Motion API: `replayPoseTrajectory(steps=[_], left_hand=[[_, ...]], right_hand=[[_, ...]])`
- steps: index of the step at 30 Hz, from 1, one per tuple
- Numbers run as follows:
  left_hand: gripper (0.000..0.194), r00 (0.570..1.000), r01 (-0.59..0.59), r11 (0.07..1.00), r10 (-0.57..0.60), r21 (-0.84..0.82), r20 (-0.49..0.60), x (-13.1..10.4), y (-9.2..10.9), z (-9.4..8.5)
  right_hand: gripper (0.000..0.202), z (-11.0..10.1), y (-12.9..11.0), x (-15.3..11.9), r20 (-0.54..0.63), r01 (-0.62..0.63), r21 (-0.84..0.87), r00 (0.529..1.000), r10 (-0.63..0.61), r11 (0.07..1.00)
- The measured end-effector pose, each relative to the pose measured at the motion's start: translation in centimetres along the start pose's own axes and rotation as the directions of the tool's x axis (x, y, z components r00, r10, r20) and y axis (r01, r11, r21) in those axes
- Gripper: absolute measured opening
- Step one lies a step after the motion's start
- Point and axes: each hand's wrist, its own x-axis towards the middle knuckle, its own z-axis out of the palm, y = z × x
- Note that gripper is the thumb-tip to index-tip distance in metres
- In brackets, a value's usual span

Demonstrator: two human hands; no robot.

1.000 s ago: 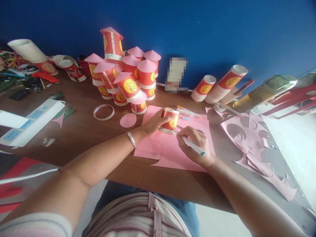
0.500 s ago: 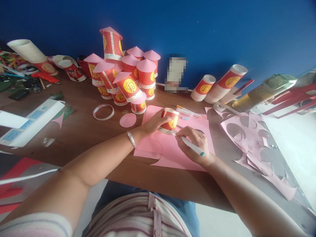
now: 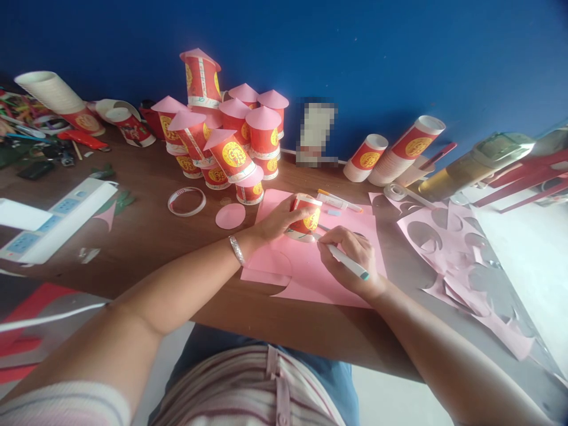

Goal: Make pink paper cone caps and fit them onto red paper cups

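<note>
My left hand (image 3: 284, 219) is wrapped round a red paper cup (image 3: 311, 220) with a yellow round emblem and a pale band at its lower edge. Dark marks show on that band. In my right hand (image 3: 352, 257) is a white marker pen (image 3: 348, 262) with a green end, its tip close to the band; whether it touches I cannot tell. Both hands are above pink paper sheets (image 3: 328, 290) on the brown table. An orange-and-white marker (image 3: 339, 200) lies behind the cup. A pink paper disc (image 3: 230, 216) is left of my left hand.
Red cups with pink cone tops (image 3: 231, 148) stand stacked at the back. Cup stacks (image 3: 406, 145) lean by the blue wall. Cut pink scraps (image 3: 465, 260) cover the right side. A white ring (image 3: 187, 202) and a power strip (image 3: 57, 219) lie left.
The marker tip has shifted slightly right along the cup's pale band, and my right hand with it. My left hand keeps hold of the cup.
</note>
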Motion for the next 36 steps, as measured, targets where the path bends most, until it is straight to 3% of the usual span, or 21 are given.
replayPoseTrajectory(steps=[7, 19, 36], left_hand=[[0.038, 1.0, -0.005, 0.999, 0.006, -0.051, 0.019, 0.04, 0.27, 0.14], [0.039, 0.999, -0.035, 0.998, 0.034, -0.05, -0.009, -0.17, 0.65, 0.4], [0.043, 0.999, -0.034, 0.999, 0.034, 0.003, -0.027, 0.13, 0.34, 0.2]], right_hand=[[0.016, -0.1, -0.17, 0.08, 0.013, -0.009, 0.018, 1.0, 0.009, 1.0], [0.017, -0.62, -0.33, 0.44, 0.024, 0.094, 0.101, 0.995, -0.097, 0.99], [0.019, 0.08, -0.56, 0.14, -0.001, 0.121, 0.056, 0.993, -0.121, 0.991]])
